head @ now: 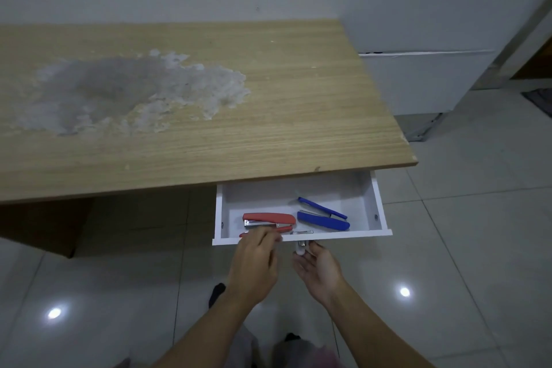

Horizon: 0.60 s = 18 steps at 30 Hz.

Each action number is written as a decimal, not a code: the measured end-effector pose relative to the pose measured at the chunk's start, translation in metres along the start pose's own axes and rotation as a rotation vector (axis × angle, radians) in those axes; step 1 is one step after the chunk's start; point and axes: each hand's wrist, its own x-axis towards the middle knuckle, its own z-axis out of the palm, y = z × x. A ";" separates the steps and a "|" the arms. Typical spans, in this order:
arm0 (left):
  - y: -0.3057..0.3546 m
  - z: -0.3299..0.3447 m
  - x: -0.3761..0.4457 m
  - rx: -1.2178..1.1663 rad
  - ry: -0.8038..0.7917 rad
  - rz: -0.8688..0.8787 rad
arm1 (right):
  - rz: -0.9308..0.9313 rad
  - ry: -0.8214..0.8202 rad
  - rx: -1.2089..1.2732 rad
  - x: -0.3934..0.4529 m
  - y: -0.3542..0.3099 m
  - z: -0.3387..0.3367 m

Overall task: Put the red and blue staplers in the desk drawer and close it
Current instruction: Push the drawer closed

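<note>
Staplers both in the drawer already, so step 1 looks done. Red stapler lies lower centre of frame, at the drawer's left-front; blue stapler just right of it, hinged open, the two near but apart. Drawer is pulled out from under the desk, lower centre. Left hand reaches over the front edge w/ fingers bunched at the red stapler's lower part; can't tell if it's gripping or only touching. Right hand is palm-up, fingers loosely curled, thumb and fingertips at the small white knob under the drawer front, not clearly closed on it. Left to do, I'd judge: free the left hand, push drawer shut.
</note>
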 end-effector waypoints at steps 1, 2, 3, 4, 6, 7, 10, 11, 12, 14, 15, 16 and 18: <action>0.001 0.000 -0.003 -0.005 0.022 0.004 | -0.009 0.003 0.002 -0.002 -0.001 0.001; 0.002 -0.001 -0.004 -0.011 0.043 0.008 | -0.019 0.007 0.010 -0.004 -0.001 0.002; 0.004 -0.002 -0.005 -0.012 0.063 0.017 | -0.029 0.014 0.026 -0.005 -0.002 0.003; 0.006 -0.004 -0.005 -0.002 0.078 0.029 | -0.040 0.022 0.049 -0.004 -0.002 0.004; 0.010 -0.007 -0.001 0.041 0.080 0.054 | -0.072 0.030 0.087 -0.003 -0.005 0.006; 0.011 -0.009 0.002 0.058 0.074 0.064 | -0.088 0.027 0.096 -0.002 -0.009 0.007; 0.013 -0.016 0.016 0.078 0.035 0.093 | -0.126 0.007 0.103 0.002 -0.022 0.012; 0.012 -0.018 0.020 0.088 0.022 0.104 | -0.136 -0.002 0.107 0.003 -0.027 0.013; 0.012 -0.019 0.024 0.104 0.012 0.116 | -0.142 -0.010 0.106 0.006 -0.031 0.013; 0.009 -0.023 0.032 0.137 -0.015 0.144 | -0.152 -0.031 0.110 0.013 -0.039 0.016; 0.008 -0.024 0.035 0.152 -0.020 0.160 | -0.152 -0.039 0.119 0.017 -0.042 0.019; 0.006 -0.023 0.037 0.160 -0.024 0.169 | -0.151 -0.042 0.125 0.022 -0.045 0.021; 0.002 -0.021 0.038 0.157 -0.058 0.153 | -0.148 -0.032 0.134 0.032 -0.050 0.028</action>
